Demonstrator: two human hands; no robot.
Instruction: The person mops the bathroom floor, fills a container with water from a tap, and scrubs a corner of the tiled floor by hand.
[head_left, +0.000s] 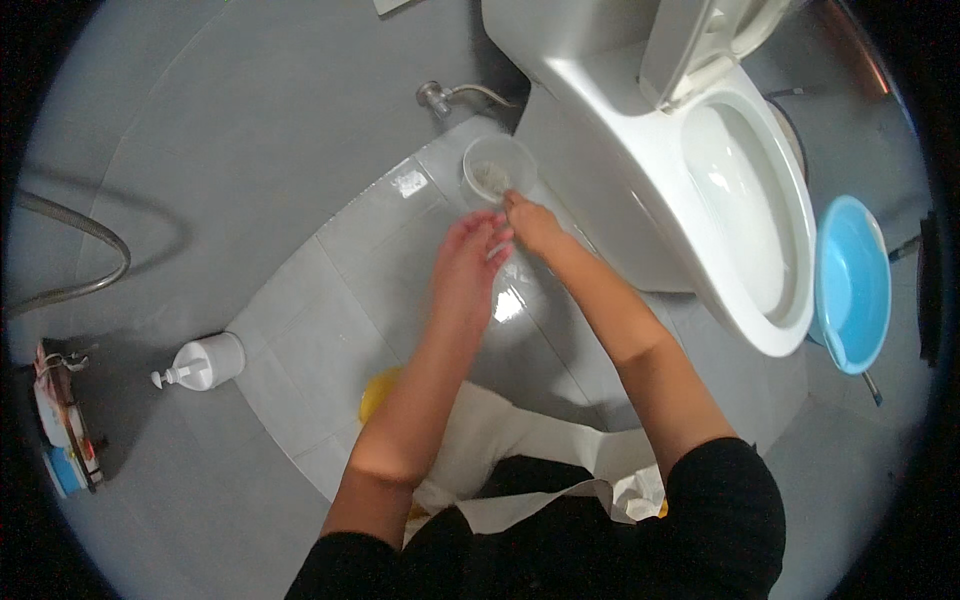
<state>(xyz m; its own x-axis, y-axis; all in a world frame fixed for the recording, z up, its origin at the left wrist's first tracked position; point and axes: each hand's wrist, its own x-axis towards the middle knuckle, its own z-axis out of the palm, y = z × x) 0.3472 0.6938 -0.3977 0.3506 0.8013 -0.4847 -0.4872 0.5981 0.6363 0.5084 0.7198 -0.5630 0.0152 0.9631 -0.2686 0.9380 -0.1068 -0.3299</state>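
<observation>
A clear plastic container (499, 161) is over the tiled floor in the corner beside the toilet. Something pale and indistinct shows inside it. My right hand (534, 225) is at its near rim, fingers closed on the edge. Just left and nearer to me is my left hand (474, 244), slightly blurred, with fingers apart and nothing visible in them. Whether its fingertips touch the container, I cannot tell. The white toilet (622, 180) rises to the right, its lid and seat raised.
A metal valve (433, 97) with a hose juts from the grey wall. A white pump bottle (210, 361) is at the left. The blue basin (853, 285) sits beyond the toilet. Wet floor tiles (352, 277) reflect light. At left, a metal shower hose (90, 225) hangs.
</observation>
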